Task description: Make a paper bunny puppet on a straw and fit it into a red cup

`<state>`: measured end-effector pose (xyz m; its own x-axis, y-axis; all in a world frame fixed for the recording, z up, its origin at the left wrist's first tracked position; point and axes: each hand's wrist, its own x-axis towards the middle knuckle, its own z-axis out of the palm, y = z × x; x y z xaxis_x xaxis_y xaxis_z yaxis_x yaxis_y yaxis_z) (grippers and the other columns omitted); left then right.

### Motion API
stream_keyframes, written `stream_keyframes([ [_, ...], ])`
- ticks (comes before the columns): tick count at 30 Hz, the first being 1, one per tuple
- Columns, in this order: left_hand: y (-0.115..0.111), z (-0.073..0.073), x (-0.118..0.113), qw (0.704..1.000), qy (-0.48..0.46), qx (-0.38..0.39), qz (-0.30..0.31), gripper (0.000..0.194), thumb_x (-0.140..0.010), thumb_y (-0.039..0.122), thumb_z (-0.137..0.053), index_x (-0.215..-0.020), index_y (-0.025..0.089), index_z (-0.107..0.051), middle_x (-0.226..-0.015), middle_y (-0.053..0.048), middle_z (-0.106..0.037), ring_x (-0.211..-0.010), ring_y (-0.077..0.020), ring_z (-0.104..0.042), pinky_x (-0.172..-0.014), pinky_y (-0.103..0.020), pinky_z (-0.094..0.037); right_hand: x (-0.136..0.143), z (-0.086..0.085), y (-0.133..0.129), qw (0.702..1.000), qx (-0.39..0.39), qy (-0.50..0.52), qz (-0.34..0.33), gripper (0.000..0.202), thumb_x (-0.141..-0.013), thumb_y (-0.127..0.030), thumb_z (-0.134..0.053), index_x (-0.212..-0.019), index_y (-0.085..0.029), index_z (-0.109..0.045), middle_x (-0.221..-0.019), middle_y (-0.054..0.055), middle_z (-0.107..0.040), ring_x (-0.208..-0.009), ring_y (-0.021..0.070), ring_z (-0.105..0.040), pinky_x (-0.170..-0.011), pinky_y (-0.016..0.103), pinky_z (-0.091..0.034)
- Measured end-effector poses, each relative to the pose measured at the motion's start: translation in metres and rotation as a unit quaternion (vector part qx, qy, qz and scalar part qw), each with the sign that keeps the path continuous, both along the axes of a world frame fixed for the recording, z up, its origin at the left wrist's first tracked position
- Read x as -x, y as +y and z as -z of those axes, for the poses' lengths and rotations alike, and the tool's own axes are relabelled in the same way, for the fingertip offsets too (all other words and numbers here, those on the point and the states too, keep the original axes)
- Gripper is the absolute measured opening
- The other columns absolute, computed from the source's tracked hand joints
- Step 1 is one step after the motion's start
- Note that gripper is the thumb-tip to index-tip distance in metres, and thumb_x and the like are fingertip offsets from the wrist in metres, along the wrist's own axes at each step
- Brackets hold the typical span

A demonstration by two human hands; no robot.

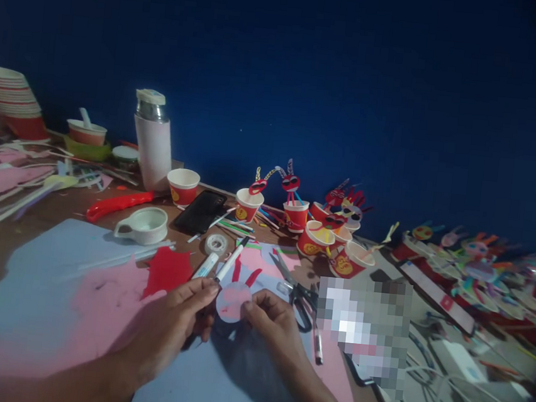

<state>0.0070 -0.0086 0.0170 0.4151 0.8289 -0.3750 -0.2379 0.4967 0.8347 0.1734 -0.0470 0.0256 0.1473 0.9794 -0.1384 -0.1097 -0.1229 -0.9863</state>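
Note:
A round pale pink paper cutout point(232, 303) with two red antenna-like strips at its top is held up above a light blue sheet point(213, 379). My left hand point(188, 310) is closed at its left edge, and my right hand point(269, 318) pinches the right edge between thumb and finger. A white marker with a black end point(232, 259) slants up beside my left fingers; whether they also touch it, I cannot tell. Behind them lie a glue stick or similar white tube point(206, 266), a tape roll point(216, 244) and a red paper scrap point(169, 270). Dark-handled scissors point(303, 299) rest right of my right hand.
Paper cups with red paper faces point(295, 216) line the wall. At left stand a white flask point(152, 149), a pale mug point(148, 225) and stacked cups point(10, 100). A black phone point(200, 211) lies at the back. White cables point(439, 388) coil at right.

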Motion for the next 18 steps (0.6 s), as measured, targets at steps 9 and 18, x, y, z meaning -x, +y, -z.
stream_keyframes([
  [9, -0.0005, -0.0003, -0.0005, 1.000, 0.003, -0.028, 0.005, 0.025, -0.078, 0.039, -0.063, -0.086, 0.018, -0.055, -0.059, 0.004, -0.053, -0.045, -0.0077, -0.049, -0.043, -0.019, -0.034, -0.0007, -0.0004, -0.0024, 0.999, 0.008, 0.039, -0.010, 0.037, -0.065, -0.049, -0.073, -0.059, -0.017, -0.054, -0.050, -0.003, -0.052, -0.049, 0.0097, -0.044, -0.053, 0.025, -0.033],
  [18, 0.0001, -0.0043, 0.0024, 0.999, -0.002, -0.044, 0.031, 0.023, -0.083, 0.040, -0.057, -0.086, 0.018, -0.053, -0.059, 0.005, -0.050, -0.046, -0.0075, -0.048, -0.046, -0.020, -0.037, 0.0045, -0.0012, -0.0024, 0.999, -0.007, 0.054, -0.004, 0.035, -0.067, -0.047, -0.071, -0.059, -0.018, -0.052, -0.050, -0.004, -0.051, -0.048, 0.0096, -0.044, -0.052, 0.025, -0.034],
])
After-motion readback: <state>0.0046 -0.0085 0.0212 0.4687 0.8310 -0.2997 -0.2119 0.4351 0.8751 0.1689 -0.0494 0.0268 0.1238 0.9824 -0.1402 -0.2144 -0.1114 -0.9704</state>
